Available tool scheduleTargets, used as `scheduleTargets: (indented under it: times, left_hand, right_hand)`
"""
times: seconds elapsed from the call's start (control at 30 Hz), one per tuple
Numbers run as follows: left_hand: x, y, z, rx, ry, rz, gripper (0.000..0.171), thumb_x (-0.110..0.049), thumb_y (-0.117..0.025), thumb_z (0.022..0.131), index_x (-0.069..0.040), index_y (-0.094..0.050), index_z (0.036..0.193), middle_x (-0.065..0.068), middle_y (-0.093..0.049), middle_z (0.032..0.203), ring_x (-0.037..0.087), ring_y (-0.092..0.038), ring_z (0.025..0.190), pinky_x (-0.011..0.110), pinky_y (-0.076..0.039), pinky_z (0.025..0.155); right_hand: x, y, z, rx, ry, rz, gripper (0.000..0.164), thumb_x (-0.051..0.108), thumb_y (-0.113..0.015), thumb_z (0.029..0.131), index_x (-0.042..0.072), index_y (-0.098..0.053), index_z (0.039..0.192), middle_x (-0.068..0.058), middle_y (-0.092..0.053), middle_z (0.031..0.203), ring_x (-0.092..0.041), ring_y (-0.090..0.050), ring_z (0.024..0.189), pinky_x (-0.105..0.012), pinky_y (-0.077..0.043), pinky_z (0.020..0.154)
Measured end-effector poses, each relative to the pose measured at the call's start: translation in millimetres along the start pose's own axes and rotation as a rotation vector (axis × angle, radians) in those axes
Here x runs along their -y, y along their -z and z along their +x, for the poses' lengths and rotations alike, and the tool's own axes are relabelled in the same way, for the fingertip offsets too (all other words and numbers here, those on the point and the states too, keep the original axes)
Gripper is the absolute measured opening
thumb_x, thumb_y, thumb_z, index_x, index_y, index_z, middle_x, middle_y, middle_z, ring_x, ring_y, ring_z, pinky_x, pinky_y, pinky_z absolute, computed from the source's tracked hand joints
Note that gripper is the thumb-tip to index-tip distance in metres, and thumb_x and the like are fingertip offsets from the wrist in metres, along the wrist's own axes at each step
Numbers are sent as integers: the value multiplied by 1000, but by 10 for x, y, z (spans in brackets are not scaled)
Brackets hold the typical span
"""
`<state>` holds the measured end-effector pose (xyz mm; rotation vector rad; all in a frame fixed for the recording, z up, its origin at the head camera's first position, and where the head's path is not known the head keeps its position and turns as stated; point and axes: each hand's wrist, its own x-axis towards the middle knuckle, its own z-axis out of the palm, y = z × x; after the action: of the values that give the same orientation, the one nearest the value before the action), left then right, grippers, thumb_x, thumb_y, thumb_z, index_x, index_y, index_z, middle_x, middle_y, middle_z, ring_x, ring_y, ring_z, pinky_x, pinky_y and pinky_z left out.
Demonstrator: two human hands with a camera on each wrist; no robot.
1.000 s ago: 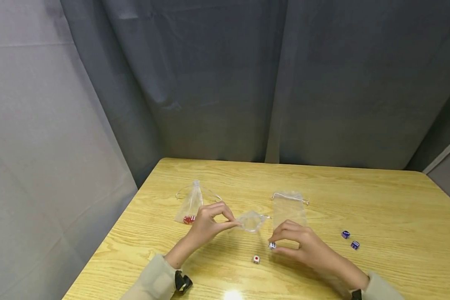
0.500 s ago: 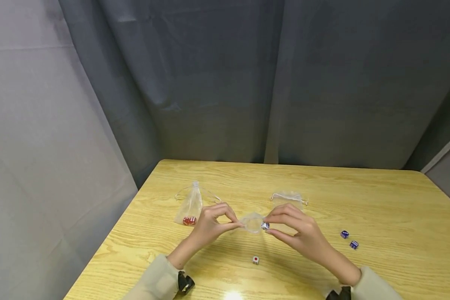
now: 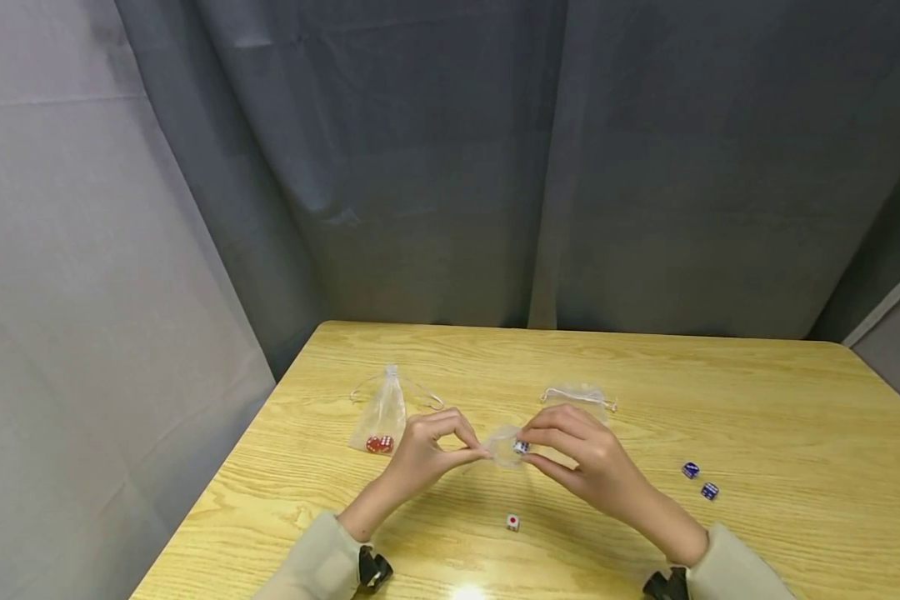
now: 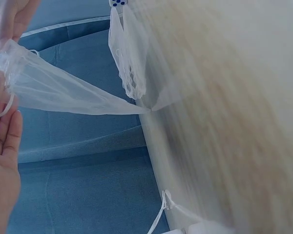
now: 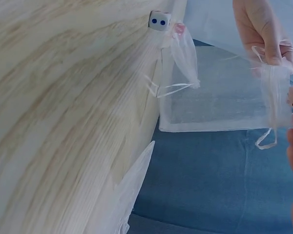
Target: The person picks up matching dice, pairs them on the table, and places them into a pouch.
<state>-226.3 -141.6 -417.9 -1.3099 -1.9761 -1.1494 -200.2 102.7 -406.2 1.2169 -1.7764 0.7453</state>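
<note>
My left hand [image 3: 427, 447] pinches the rim of a sheer white drawstring bag [image 3: 498, 450] between thumb and fingertips. The bag's mouth is spread, and its body [image 5: 215, 92] hangs down in the right wrist view. At the opposite side of that mouth, my right hand [image 3: 588, 458] pinches a white die [image 3: 521, 447] with dark pips, which overlaps the opening in the head view. A second white die [image 3: 512, 522], red pip upward, lies on the table below the hands; the right wrist view shows blue pips on this die [image 5: 159, 21].
Behind my left hand lies another sheer bag [image 3: 386, 412] with red dice [image 3: 379, 444] in its bottom. A flat sheer bag [image 3: 579, 398] lies beyond my right hand, partly covered by it. Two blue dice [image 3: 690, 470] sit on the wooden table [image 3: 757, 400] at right.
My right hand has moved up and left from near the table, carrying the white die to the bag's mouth. My left hand has stayed almost in place, still pinching the bag.
</note>
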Motion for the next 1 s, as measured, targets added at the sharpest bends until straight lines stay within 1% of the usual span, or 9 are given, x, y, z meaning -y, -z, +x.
scheduleTargets:
  times: [0.27, 0.47, 0.6, 0.7, 0.8, 1.0]
  left_hand:
    - [4, -6, -7, 12, -4, -9, 13, -4, -83, 73, -7, -71, 76, 5, -71, 74, 13, -67, 70, 20, -58, 75]
    - [10, -16, -12, 19, -2, -15, 12, -4, -82, 73, -7, -71, 76, 6, -71, 74, 13, -67, 70, 19, -58, 75]
    - [8, -16, -13, 22, 3, -25, 12, -3, -82, 74, -7, -71, 76, 6, -71, 74, 13, -67, 71, 20, -58, 75]
    - [9, -11, -17, 20, 19, -32, 12, -4, -81, 75, -7, -70, 76, 5, -71, 74, 13, -68, 71, 21, -58, 75]
    - [27, -6, -27, 17, 41, -31, 11, -4, -81, 75, -8, -71, 76, 5, -71, 74, 13, -68, 71, 23, -59, 77]
    - [75, 10, -60, 7, 87, -22, 11, -6, -81, 76, -9, -71, 75, 3, -71, 73, 11, -67, 70, 24, -59, 79]
  right_hand:
    - [-9, 8, -38, 10, -18, -40, 29, 32, -57, 99, 9, -75, 99, 1, -70, 97, -16, -64, 91, -20, -53, 86]
    - [-8, 5, -60, 24, -32, -25, 27, 31, -59, 98, 9, -74, 100, 0, -70, 97, -17, -64, 91, -17, -51, 89]
    - [-18, -7, -72, 14, -20, -11, 29, 31, -59, 98, 7, -75, 98, 0, -70, 95, -16, -64, 90, -18, -52, 87]
    - [-27, -28, -86, 0, -14, 8, 29, 31, -60, 97, 7, -75, 97, 0, -70, 95, -16, -64, 88, -18, -52, 85]
    - [-32, -44, -104, -4, -29, 37, 27, 31, -60, 97, 8, -74, 98, -1, -70, 95, -16, -63, 89, -16, -52, 86]
    - [-46, -12, -187, 0, -101, 96, 21, 25, -67, 93, 6, -74, 98, -2, -70, 95, -16, -63, 91, -9, -49, 91]
